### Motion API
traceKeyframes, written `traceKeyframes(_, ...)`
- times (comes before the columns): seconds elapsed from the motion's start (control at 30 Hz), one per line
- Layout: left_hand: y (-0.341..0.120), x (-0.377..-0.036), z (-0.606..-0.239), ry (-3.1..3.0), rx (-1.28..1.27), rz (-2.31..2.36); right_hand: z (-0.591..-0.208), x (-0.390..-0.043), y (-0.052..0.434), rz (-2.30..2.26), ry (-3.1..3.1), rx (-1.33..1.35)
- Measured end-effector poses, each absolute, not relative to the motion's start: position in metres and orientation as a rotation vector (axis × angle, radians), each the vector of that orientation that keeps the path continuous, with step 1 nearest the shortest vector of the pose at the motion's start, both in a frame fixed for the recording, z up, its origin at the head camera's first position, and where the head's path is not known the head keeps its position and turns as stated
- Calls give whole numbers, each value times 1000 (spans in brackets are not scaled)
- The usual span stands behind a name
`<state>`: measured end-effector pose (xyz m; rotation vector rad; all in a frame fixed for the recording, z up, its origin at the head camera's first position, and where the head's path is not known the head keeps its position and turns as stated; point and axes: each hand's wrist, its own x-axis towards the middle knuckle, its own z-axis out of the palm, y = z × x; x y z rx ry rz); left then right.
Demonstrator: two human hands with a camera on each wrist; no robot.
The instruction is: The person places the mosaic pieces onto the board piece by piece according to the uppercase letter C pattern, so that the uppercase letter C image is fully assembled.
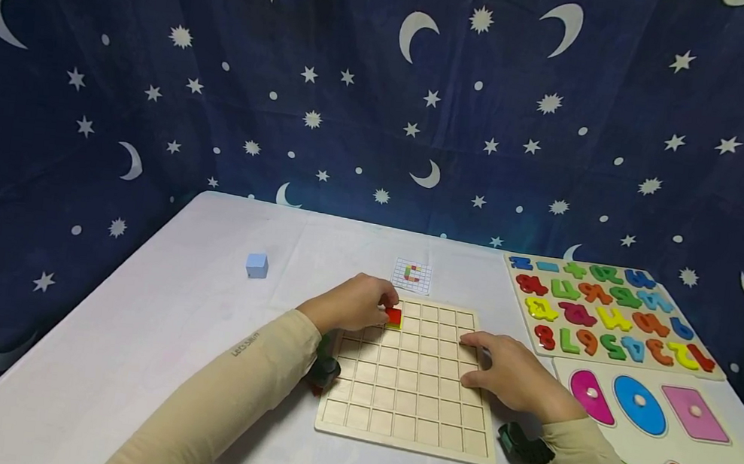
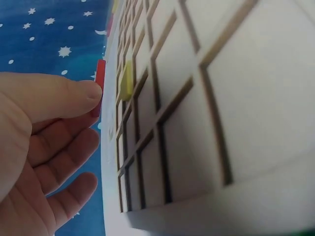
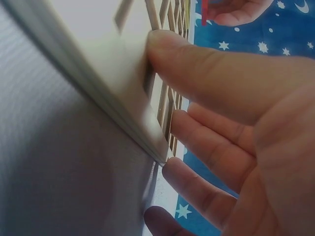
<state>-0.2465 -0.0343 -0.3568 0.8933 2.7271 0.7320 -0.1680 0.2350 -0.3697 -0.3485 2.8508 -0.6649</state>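
A pale wooden grid board [image 1: 409, 395] lies on the white table. My left hand [image 1: 383, 309] pinches a red block [image 1: 394, 317] at the board's far left corner. In the left wrist view the thumb [image 2: 74, 96] touches the red block [image 2: 100, 81], and a yellow block [image 2: 127, 81] sits in a cell beside it. My right hand [image 1: 476, 360] rests on the board's right edge with fingers relaxed. The right wrist view shows its thumb [image 3: 206, 73] on top of the board [image 3: 93, 44] and the other fingers along the edge.
A small pattern card [image 1: 412, 275] lies just beyond the board. A light blue cube [image 1: 256, 265] stands at the left. A number puzzle [image 1: 609, 311] and a shape puzzle [image 1: 677, 438] fill the right side. A starry blue cloth hangs behind.
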Motion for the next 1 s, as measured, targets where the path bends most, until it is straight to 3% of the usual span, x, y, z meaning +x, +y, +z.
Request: traceKeyframes(1.0,-10,-247,-368,2731,904,712,-369,-167,233,-662,2847,-339)
